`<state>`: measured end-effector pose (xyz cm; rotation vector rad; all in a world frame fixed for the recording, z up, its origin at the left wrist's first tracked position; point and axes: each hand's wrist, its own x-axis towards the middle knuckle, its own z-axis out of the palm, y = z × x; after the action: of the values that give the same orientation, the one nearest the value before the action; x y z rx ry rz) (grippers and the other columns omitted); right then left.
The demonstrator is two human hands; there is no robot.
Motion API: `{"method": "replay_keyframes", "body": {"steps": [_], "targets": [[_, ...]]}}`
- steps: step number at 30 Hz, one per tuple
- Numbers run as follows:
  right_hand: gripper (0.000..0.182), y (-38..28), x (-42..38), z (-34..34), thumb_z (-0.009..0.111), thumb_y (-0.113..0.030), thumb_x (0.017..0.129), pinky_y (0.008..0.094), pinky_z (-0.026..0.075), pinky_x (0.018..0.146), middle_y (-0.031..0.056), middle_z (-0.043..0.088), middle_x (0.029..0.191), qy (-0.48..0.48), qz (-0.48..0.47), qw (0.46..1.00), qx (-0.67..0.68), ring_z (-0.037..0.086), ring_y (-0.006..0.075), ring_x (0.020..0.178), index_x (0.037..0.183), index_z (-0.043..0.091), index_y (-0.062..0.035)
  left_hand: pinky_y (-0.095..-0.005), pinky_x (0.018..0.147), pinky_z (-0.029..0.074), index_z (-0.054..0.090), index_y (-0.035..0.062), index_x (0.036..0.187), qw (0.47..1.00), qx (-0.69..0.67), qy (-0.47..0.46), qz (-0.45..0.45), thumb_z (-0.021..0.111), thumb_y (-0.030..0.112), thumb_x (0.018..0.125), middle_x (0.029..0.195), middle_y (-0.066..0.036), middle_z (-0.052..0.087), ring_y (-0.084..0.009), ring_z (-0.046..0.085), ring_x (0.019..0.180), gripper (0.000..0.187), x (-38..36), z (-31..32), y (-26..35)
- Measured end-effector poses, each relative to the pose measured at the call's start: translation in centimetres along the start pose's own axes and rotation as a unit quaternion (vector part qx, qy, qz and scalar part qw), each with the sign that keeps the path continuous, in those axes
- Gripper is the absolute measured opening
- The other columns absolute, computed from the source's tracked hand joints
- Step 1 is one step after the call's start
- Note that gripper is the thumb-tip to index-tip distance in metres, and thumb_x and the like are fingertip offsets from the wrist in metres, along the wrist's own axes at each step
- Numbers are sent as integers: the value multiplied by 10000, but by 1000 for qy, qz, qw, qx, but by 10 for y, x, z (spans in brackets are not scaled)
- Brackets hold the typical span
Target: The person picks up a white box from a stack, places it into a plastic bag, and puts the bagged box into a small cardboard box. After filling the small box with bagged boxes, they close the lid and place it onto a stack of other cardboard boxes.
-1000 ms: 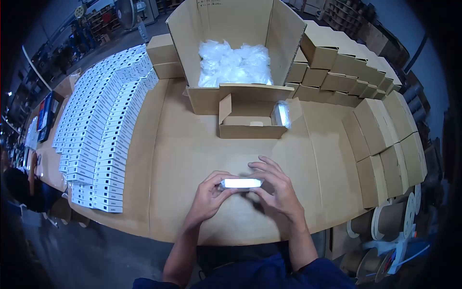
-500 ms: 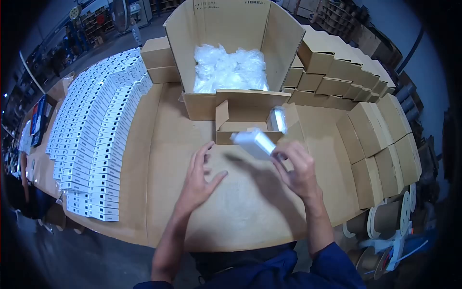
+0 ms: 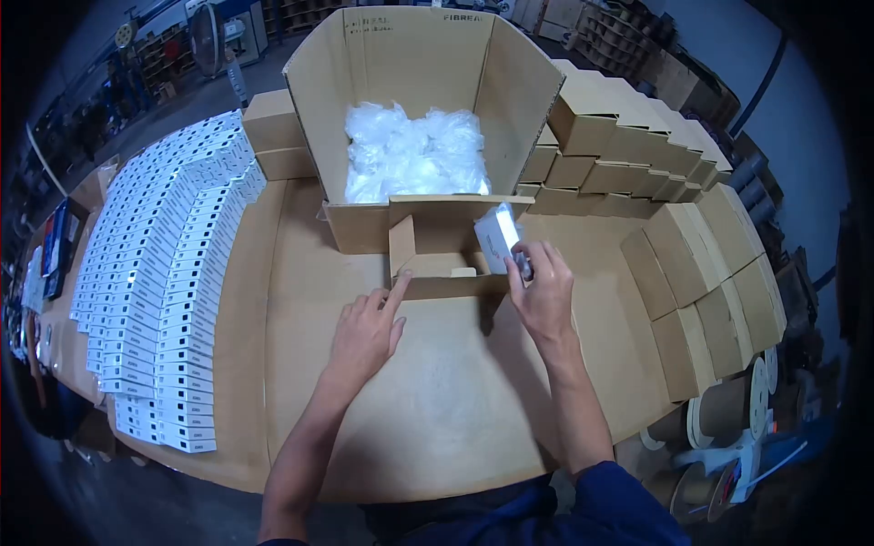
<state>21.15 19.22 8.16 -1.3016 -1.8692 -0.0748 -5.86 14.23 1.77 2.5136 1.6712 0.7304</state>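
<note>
A small white box in clear plastic wrap [image 3: 497,238] stands nearly upright at the right end of an open cardboard carton [image 3: 446,289]. My right hand [image 3: 544,289] grips it by its right side, fingers and thumb closed on the wrap. Whether another wrapped box stands behind it is hidden. My left hand [image 3: 369,332] is empty, its index finger stretched out to the carton's front left corner and its other fingers loosely bent. Inside the carton, a small pale piece [image 3: 463,271] shows near the front wall.
Behind the carton stands a large cardboard box [image 3: 414,59] holding crumpled clear plastic bags [image 3: 414,150]. Rows of small white boxes [image 3: 168,291] cover the table's left side. Stacked brown cartons [image 3: 628,150] line the back right, with more cartons [image 3: 706,282] on the right edge.
My right hand has brought the wrapped white box from a tilted position in front of the carton to upright at its right end. My left hand has moved to the carton's front corner.
</note>
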Motion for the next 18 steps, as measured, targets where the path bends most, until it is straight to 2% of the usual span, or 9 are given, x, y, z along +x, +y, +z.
{"method": "replay_keyframes", "body": {"steps": [5, 11, 14, 18], "targets": [[160, 7, 4, 12, 738, 2, 840, 517, 509, 753, 221, 622, 907, -13, 12, 1000, -22, 622, 419, 854, 949, 622, 20, -433, 740, 511, 343, 103, 1614, 1000, 18, -21, -15, 745, 202, 878, 976, -119, 629, -280, 625, 854, 844, -2, 1, 5], [135, 19, 2, 32, 736, -32, 852, 518, 524, 769, 222, 624, 919, -51, 54, 994, -86, 622, 410, 889, 924, 648, 42, -414, 691, 510, 365, 92, 1604, 999, 37, 2, -4, 753, 195, 856, 830, -75, 629, -251, 623, 733, 849, 0, 4, 3], [104, 22, -5, 45, 730, -37, 858, 527, 524, 780, 223, 625, 939, -55, 80, 990, -98, 622, 404, 879, 885, 672, 45, -404, 688, 510, 378, 84, 1597, 998, 46, -26, -14, 754, 186, 850, 807, -64, 630, -246, 623, 718, 843, 0, -2, 5], [87, 18, -10, 49, 708, -51, 880, 475, 518, 810, 164, 639, 986, -40, 80, 987, -133, 605, 365, 988, 856, 688, 30, -402, 700, 513, 345, 137, 1623, 999, 29, -21, -15, 757, 229, 850, 828, -65, 636, -240, 625, 740, 880, -5, 4, 2]]}}
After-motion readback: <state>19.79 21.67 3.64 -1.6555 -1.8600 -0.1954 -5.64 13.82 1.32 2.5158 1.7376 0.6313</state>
